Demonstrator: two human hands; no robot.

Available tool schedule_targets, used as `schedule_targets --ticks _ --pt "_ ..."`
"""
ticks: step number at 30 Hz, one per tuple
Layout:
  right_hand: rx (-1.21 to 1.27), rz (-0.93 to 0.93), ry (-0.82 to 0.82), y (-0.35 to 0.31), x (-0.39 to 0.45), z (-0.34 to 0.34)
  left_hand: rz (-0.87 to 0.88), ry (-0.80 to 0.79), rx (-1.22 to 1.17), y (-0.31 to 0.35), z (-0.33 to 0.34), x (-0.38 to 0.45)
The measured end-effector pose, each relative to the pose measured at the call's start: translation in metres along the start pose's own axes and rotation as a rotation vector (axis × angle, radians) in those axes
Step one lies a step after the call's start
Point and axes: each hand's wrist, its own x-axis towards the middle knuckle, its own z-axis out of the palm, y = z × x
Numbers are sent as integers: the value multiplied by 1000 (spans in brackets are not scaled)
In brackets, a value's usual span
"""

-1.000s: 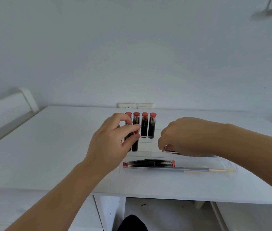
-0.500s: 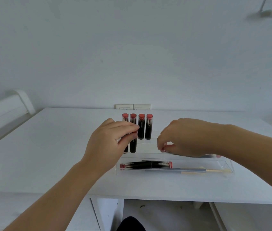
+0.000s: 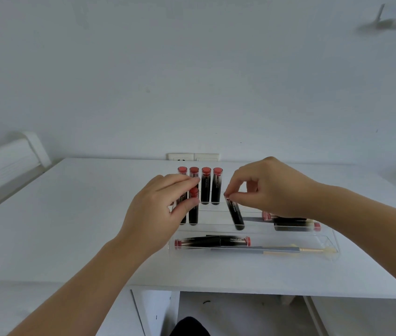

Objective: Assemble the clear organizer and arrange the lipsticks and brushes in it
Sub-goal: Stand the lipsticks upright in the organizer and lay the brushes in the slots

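A clear stepped organizer [image 3: 328,241] sits on the white desk. Several black lipsticks with red caps [image 3: 211,185] stand upright in its back row. My left hand [image 3: 160,209] pinches an upright lipstick [image 3: 194,212] in the middle row. My right hand [image 3: 264,187] pinches the top end of a tilted black lipstick [image 3: 235,214], its lower end resting in the middle row. Two lipsticks [image 3: 294,225] lie flat at the right under my wrist. In the front tray lie a long lipstick [image 3: 212,241] and a brush [image 3: 277,249].
The white desk [image 3: 70,226] ends in a front edge near my forearms. A wall socket [image 3: 193,156] sits behind the organizer. A white headboard [image 3: 2,161] stands at the left. A dark shape shows under the desk.
My right hand has risen from the middle row and lifted one lipstick up by its end, so it now stands tilted. My left hand stays on the upright lipsticks at the left.
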Motion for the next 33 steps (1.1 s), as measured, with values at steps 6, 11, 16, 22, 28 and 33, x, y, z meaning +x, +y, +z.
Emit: schedule_targets --ticks 6,11,16,22,28,33 --pt "173 92 190 -2 -5 21 -5 -7 -20 -4 -2 -3" --pt "232 123 302 -2 -3 39 -3 -16 -15 -7 0 -4" --pt "192 79 385 -7 2 47 3 0 -11 -9 3 -5" --pt "158 11 404 -13 6 58 19 12 -2 -11 5 -5" --pt "125 -19 422 -14 5 61 37 11 -9 -13 4 -4" --pt "103 -66 452 -15 5 63 28 35 -12 -11 2 -4"
